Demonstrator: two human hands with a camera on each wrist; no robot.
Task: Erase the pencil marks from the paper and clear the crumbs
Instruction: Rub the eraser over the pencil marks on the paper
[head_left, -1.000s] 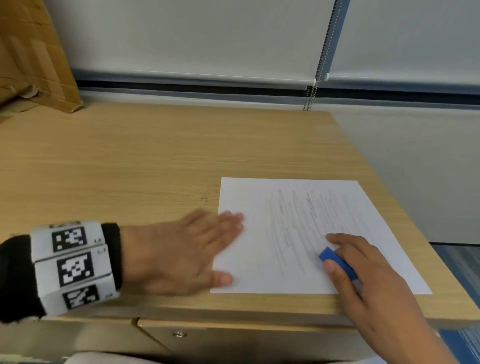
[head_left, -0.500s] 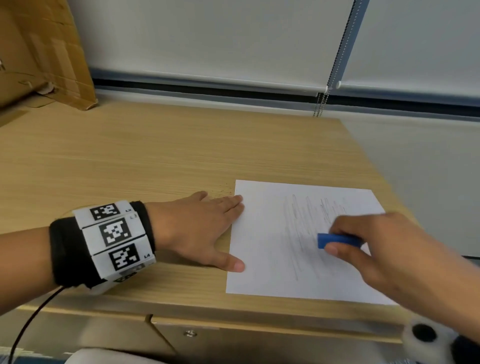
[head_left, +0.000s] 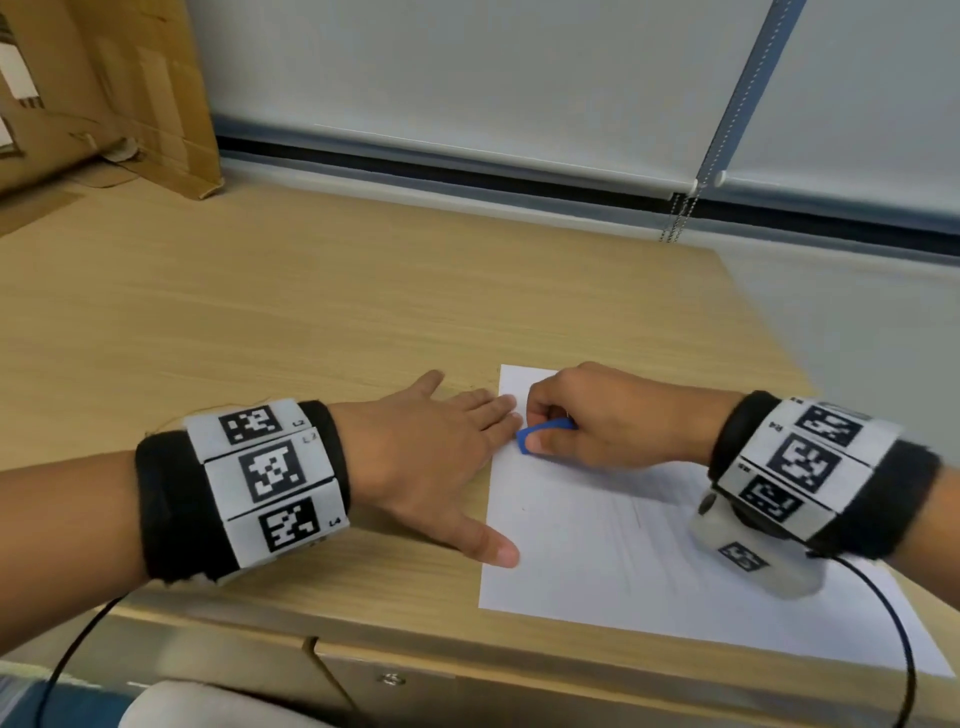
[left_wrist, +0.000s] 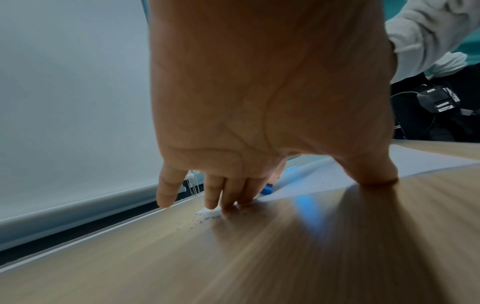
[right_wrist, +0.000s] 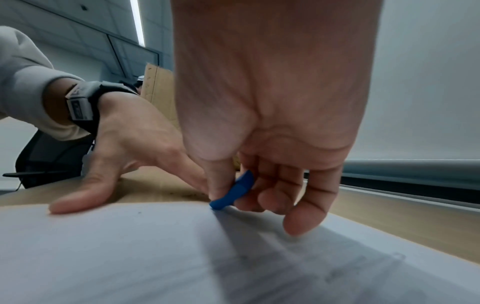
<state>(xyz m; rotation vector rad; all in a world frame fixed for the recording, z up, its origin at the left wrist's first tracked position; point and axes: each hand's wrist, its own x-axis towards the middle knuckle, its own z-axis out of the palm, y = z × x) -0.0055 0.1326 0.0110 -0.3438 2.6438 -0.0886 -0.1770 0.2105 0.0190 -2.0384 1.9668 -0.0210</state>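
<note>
A white sheet of paper (head_left: 597, 561) with faint pencil strokes (head_left: 631, 525) lies near the desk's front right corner. My right hand (head_left: 587, 426) pinches a blue eraser (head_left: 540, 434) between thumb and fingers, its tip on the sheet's far left corner (right_wrist: 221, 202). My left hand (head_left: 436, 457) lies flat with straight fingers, fingertips (head_left: 501, 410) and thumb on the sheet's left edge. Dark eraser crumbs (left_wrist: 202, 219) are scattered on the wood just past the paper's corner, beside my left fingertips (left_wrist: 228, 205).
The wooden desk (head_left: 311, 322) ends at a right edge close to the paper. A cardboard box (head_left: 104, 93) stands at the back left. Roller blinds with a bead chain (head_left: 675, 218) hang behind the desk. A cable (head_left: 893, 623) trails from my right wrist over the paper.
My right hand has carried the eraser from the pencil strokes in the sheet's middle to its far left corner, next to my left fingertips. My left hand still rests on the sheet's left edge.
</note>
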